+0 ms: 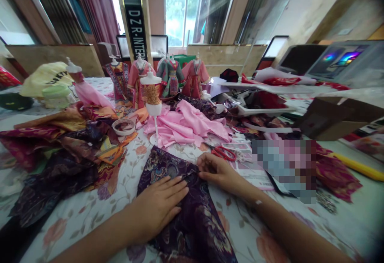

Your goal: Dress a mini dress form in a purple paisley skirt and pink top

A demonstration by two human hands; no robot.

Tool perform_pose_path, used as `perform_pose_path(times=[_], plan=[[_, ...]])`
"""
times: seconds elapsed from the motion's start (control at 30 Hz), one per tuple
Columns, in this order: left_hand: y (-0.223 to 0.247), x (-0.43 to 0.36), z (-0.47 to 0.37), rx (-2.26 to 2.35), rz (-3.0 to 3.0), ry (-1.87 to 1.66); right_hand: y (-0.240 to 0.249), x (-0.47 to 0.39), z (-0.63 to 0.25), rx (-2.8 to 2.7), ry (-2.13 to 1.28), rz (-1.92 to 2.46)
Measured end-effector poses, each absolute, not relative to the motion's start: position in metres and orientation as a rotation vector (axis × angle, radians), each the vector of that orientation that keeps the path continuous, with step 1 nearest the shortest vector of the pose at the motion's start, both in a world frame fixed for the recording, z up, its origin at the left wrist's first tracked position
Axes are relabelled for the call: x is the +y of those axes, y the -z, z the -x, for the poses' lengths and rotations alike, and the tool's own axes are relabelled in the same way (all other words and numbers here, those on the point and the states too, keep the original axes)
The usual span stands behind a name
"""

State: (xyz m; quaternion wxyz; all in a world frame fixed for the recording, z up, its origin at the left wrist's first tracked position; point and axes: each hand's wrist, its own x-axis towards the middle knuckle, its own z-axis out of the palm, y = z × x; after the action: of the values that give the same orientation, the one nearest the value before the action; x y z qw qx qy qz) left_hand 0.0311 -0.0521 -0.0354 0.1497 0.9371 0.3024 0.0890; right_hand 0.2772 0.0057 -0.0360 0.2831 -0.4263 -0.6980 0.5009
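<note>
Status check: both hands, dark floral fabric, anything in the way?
Left hand flat on dark floral fabric. Right hand pinching its edge. Red-handled scissors beyond right hand, off the fabric.

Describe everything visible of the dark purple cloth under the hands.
The dark purple cloth looks like brocade, with paler flowers and swirls. It lies on the flowered tablecloth, narrower at the far end, widening nearer the wearer and running out of frame at the bottom. It is slightly creased, raised in a small fold near its right edge. The left hand rests flat on it; the right hand pinches it at that fold.
</note>
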Motion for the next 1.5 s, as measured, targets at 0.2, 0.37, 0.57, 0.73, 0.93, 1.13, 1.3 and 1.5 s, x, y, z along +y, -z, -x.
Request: perform_pose_path(times=[0.2,0.37,0.57,0.73,0.93,1.13,1.3,1.5], plan=[[0.026,-0.049,-0.028,0.821,-2.632,-0.283,0.038,0.002,-0.27,-1.902,-1.309,1.074],[0.036,-0.047,-0.035,0.824,-2.697,-0.564,0.042,-0.001,-0.265,-1.983,-1.15,1.139],[0.049,-0.047,-0.046,0.928,-2.77,-0.719,0.047,-0.001,-0.265,-2.06,-1.004,1.217],[0.046,-0.046,-0.047,0.975,-2.783,-0.504,0.047,-0.001,-0.263,-2.087,-0.941,1.268],[0.038,-0.048,-0.047,1.02,-2.794,-0.242,0.044,-0.005,-0.259,-2.121,-0.803,1.383],[0.032,-0.043,-0.051,0.967,-2.822,-0.139,0.042,-0.008,-0.256,-2.155,-0.694,1.445],[0.032,-0.037,-0.056,0.93,-2.83,-0.141,0.044,-0.009,-0.257,-2.136,-0.677,1.421],[0.035,-0.033,-0.06,0.984,-2.773,-0.09,0.046,-0.005,-0.26,-2.173,-0.574,1.416]])
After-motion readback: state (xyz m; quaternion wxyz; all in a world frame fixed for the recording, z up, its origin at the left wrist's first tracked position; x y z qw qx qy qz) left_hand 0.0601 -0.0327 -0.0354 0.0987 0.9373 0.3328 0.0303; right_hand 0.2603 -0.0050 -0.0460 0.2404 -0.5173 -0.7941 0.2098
